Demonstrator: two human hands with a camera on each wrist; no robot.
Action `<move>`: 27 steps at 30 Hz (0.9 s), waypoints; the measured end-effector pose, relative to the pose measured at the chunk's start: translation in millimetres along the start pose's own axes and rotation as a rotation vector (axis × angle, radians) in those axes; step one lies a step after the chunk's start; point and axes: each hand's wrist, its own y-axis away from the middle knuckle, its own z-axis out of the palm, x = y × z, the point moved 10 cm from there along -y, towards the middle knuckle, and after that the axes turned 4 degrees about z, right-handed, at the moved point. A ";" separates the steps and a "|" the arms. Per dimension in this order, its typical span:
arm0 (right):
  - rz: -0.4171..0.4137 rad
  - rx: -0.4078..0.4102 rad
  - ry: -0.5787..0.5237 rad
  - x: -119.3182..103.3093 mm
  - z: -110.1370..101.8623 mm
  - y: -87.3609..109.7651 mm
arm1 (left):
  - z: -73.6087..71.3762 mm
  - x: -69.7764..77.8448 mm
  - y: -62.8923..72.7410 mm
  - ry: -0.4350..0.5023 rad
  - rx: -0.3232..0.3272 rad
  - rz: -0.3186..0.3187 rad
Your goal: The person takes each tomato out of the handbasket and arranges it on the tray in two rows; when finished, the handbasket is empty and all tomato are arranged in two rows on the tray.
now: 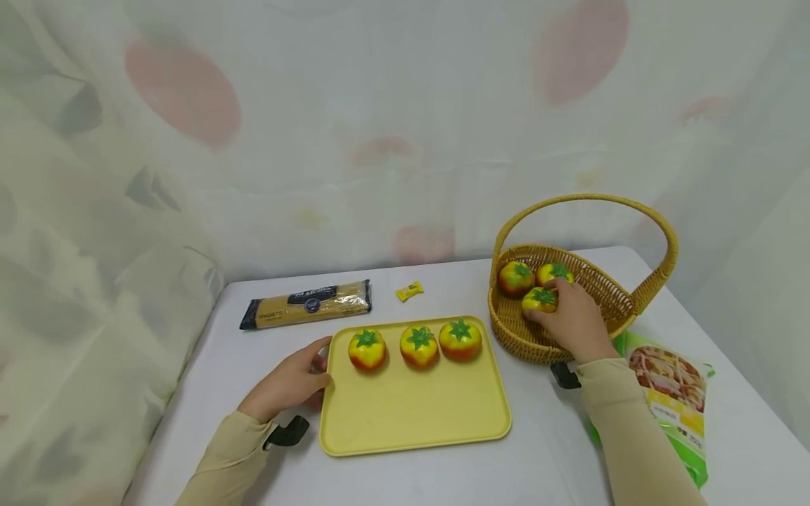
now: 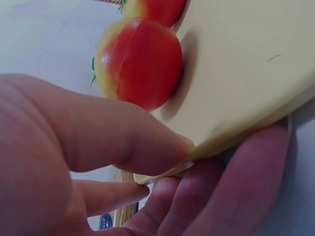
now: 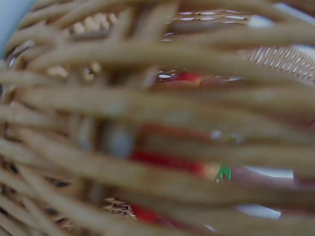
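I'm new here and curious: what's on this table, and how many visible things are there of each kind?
Rectangular yellow tray: 1
Brown wicker handled basket: 1
Round red-and-yellow, green-topped fruits: 6
Clear-and-black spaghetti packet: 1
Small yellow wrapped sweet: 1
Green printed plastic bag: 1
Total: 11

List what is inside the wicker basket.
Three fruits with green tops, one gripped by the right hand. The hand covers part of the basket; what lies beneath cannot be seen.
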 end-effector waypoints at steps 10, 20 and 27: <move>-0.095 -0.013 -0.069 -30.7 -13.0 13.2 | -2.3 -1.6 6.0 0.007 0.007 -0.007; -0.300 0.003 -0.157 -100.9 -16.0 55.3 | -4.0 -2.7 5.0 0.009 -0.001 -0.026; -0.450 -0.110 -0.224 -155.6 30.2 90.3 | -3.2 0.5 1.1 -0.029 0.003 -0.011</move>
